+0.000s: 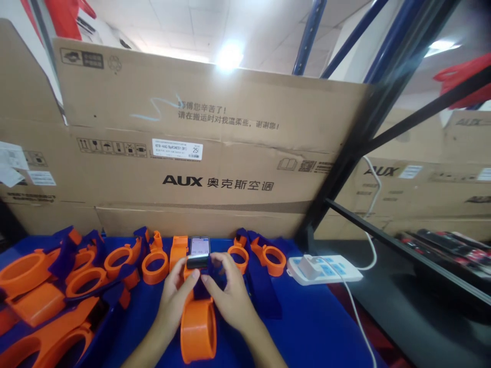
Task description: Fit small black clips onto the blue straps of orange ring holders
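An orange tape dispenser [198, 332] is held in front of me over the blue tabletop, its round orange hub towards me. Across its far end lies a dark, shiny roller-like piece [197, 261]. My left hand [177, 286] is closed on the left side of this end, thumb up against the dark piece. On the other side my right hand [230, 289] grips too, its thumb pressed near the middle. The fingers partly hide a dark blue part between them. Just beyond the hands stands a phone [200, 246] with a timer-like display.
Several orange-and-blue tape dispensers [155, 266] lie to the left, and others [273, 260] to the right. A white power strip [324, 269] with a plug and cables sits at the right edge of the blue tabletop [307, 327]. Cardboard panels [215, 158] and a black rack post [341, 163] stand behind.
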`<state>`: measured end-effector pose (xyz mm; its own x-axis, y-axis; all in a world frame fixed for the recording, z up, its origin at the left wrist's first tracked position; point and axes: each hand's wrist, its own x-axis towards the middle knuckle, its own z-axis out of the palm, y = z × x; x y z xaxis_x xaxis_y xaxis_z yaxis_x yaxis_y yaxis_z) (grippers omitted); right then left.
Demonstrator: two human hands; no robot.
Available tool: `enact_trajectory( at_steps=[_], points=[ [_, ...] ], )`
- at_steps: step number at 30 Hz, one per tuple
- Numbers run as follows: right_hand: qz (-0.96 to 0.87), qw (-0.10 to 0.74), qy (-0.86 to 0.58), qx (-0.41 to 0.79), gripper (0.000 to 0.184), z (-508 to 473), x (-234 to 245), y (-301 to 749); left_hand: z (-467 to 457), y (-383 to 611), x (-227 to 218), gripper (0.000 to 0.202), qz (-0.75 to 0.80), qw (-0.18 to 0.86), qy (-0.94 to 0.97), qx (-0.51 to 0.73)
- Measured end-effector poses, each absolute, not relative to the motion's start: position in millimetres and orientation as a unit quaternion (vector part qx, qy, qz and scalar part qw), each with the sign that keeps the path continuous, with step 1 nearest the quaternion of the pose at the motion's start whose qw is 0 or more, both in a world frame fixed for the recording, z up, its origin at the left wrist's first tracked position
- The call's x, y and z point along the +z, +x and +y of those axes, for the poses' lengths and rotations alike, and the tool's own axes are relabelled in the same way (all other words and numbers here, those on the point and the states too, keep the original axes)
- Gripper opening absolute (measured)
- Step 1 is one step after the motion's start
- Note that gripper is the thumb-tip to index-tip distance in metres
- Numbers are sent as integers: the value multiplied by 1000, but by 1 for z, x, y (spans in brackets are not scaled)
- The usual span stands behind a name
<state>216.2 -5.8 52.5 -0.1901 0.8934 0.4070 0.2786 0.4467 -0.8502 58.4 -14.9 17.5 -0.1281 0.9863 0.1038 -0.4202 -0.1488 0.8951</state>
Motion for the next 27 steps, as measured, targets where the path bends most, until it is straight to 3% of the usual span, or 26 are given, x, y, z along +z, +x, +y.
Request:
enact_trajectory(
  at_steps=[2, 27],
  points=[
    [-716, 453, -432, 308, 16, -3, 53, 218, -15, 56, 23, 39, 382, 529, 368, 663],
    [-659, 375, -419, 500, 35, -7, 56, 213, -10, 44, 36, 40, 417, 546, 375, 623]
  ],
)
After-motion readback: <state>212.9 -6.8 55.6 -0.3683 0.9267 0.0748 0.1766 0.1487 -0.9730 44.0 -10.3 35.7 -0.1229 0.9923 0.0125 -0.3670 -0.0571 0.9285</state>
